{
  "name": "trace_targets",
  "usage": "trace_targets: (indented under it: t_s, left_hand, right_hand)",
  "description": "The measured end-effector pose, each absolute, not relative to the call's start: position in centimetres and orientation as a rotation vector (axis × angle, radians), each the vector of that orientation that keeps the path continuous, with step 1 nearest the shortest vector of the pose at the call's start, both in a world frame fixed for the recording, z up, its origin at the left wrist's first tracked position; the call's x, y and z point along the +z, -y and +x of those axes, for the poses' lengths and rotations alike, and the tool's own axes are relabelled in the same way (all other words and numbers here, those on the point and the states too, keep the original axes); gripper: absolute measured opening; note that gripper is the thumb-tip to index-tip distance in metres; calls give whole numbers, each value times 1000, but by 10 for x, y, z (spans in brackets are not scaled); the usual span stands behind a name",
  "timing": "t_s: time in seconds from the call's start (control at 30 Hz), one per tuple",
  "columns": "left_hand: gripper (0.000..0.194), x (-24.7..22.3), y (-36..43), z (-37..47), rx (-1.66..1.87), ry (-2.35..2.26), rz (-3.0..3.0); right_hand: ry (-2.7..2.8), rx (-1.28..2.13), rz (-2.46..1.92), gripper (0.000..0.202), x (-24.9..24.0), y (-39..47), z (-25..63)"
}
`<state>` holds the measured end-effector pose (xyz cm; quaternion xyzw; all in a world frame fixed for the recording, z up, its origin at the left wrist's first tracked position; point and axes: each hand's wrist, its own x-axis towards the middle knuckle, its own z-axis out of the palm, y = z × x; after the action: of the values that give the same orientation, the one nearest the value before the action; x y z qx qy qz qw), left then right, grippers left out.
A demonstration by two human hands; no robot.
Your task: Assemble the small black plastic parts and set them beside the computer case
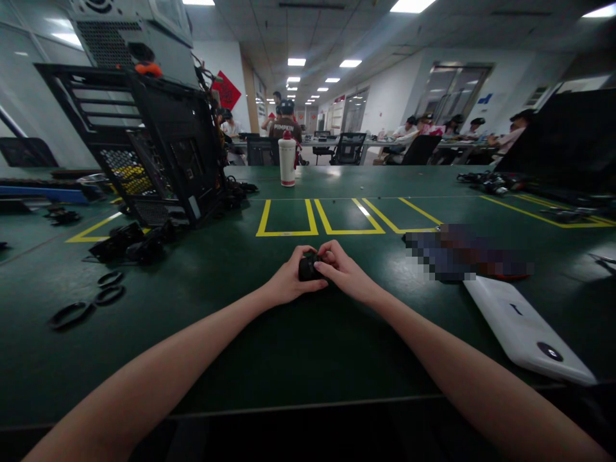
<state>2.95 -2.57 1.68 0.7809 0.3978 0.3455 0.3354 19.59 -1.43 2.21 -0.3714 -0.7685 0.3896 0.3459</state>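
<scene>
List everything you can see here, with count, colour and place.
small object: one, black, held between both hands at table centre
computer case: one, black, far left, opened
rings: three, black, near left
bottle: one, white, far centre
marked boxes: yellow outlines, beyond the hands
flat device: one, white, near right
table: one, dark green
people: several, seated in the background
left hand: gripping the object
right hand: gripping the object

little black gadget [308, 266] in my fingers, dark green table [289, 333] with yellow painted boxes [287, 219], white bottle [287, 162] with red trim, black computer case [158, 147].
</scene>
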Motion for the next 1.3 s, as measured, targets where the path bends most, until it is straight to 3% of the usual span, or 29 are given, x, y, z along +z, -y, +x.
trace_targets:
  t_s: [1.03,1.3]
  left_hand:
    - [58,15,25,29,920,-1044,2015]
    - [58,18,27,29,920,-1057,2012]
  right_hand:
    - [1952,1176,-958,30,23,8,201]
    - [2038,1071,-898,27,27,11,203]
